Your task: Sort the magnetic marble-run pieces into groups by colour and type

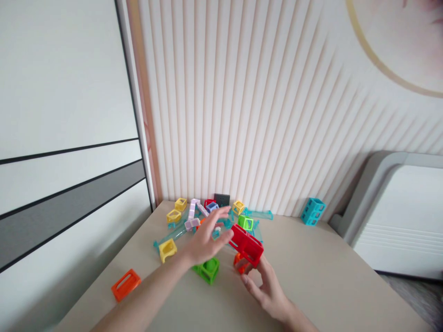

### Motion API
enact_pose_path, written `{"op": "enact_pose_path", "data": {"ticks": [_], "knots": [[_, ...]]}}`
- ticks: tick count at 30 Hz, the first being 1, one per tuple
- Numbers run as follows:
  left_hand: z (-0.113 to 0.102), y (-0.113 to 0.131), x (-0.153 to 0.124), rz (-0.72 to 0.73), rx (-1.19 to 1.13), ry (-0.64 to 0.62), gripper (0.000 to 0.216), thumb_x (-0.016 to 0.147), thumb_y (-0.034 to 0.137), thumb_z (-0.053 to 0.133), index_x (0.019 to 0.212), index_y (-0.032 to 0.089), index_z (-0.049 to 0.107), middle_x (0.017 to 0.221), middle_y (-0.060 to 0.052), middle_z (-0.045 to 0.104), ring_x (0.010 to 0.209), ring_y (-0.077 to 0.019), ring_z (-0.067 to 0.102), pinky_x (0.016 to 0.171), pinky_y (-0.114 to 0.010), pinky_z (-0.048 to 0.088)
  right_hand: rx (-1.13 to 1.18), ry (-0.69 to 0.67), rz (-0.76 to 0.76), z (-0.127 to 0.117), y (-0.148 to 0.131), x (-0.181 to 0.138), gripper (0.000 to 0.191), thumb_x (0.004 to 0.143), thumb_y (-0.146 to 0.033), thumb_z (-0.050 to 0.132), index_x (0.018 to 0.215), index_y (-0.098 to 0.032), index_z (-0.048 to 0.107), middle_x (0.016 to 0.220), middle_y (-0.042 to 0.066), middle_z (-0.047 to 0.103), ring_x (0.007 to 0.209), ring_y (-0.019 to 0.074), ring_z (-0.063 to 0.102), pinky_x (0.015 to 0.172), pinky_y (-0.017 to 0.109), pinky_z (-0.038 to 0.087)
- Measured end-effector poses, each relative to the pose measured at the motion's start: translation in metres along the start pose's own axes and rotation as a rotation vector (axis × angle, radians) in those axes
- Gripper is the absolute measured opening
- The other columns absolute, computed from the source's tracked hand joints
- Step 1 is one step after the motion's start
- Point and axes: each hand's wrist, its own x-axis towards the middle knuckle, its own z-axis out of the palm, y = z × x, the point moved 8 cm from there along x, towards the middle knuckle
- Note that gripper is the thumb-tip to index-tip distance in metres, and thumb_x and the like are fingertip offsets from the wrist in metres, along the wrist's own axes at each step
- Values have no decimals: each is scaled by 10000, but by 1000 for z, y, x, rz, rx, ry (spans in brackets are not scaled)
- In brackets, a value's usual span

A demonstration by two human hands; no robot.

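Observation:
My right hand (pixel 266 283) holds a red open-frame plastic block (pixel 246 244) by its lower end, lifted a little above the beige table (pixel 311 272). My left hand (pixel 207 237) reaches in from the left with fingers spread, its fingertips close to the red block's left side, and holds nothing. A green cube block (pixel 208 269) sits on the table just under the left wrist. An orange piece (pixel 238 263) lies partly hidden under the red block.
A pile of yellow, green, pink and blue blocks with clear teal track pieces (pixel 207 216) lies by the ribbed wall. An orange frame (pixel 125 284) rests near the left edge, a yellow block (pixel 167 249) beside the pile, a teal stacked block (pixel 313 211) at the back right.

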Motion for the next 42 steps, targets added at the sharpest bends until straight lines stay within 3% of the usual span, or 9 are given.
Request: {"op": "enact_pose_path", "data": {"ticks": [2,4,7,11,16,23,31,38,42], "knots": [[-31,-16,35,11,271,90,420,979,436,497,1345,232,525,1381,-105,585,1256,-241,575,1047,-367,477,62,78,81,-5,10,3,215,979,-319,555,1168,-220,579,995,82,707,786,180,676,743,284,577],[-51,-45,68,-86,629,54,330,987,366,448,1243,216,594,1271,-86,657,1174,-214,621,1036,-334,473,92,159,135,-9,18,4,290,988,-351,552,1243,-212,543,1023,94,713,794,183,687,748,291,590],[-65,-87,102,-181,761,-13,254,934,291,507,1099,195,674,1166,-113,705,1119,-251,644,995,-356,478,90,239,157,-14,24,4,385,994,-367,546,1338,-209,477,1052,103,717,826,192,706,763,302,606],[-54,-126,118,-272,850,-126,280,935,416,526,994,208,705,1019,-92,748,1002,-247,689,867,-322,506,-34,217,69,-15,17,5,347,995,-337,528,1314,-200,522,1083,116,712,936,221,710,863,337,596],[-34,-153,121,-345,920,-222,386,944,508,486,970,195,710,969,-108,757,915,-254,705,768,-316,504,-176,123,-22,-11,7,6,482,968,-263,552,1431,-222,427,1363,156,597,1262,267,584,1035,366,515],[-29,-159,123,-360,980,-217,438,932,554,482,1055,188,688,1069,-139,742,989,-282,695,806,-343,502,-256,-3,-81,-4,-3,6,461,944,-177,525,1393,-222,430,1235,142,647,1145,239,636,962,329,544],[-30,-159,128,-322,994,-202,454,897,538,557,1098,146,668,1142,-160,708,1062,-287,661,894,-347,493,-294,-19,-88,-3,-1,4,336,952,-194,513,1286,-216,485,1121,128,667,1015,236,650,859,328,565],[-32,-155,129,-318,1005,-161,439,853,494,643,1141,164,659,1177,-144,690,1161,-296,614,983,-342,462,-331,-17,-124,-4,-4,5,383,954,-185,496,1334,-208,464,1148,147,673,1049,250,660,886,341,574],[-32,-150,124,-327,1022,-136,547,819,471,702,1219,114,598,1259,-197,629,1196,-320,595,999,-354,451,-328,-5,-135,-5,-5,6,382,957,-177,487,1335,-221,467,1136,135,682,1035,248,668,878,338,579]]}}
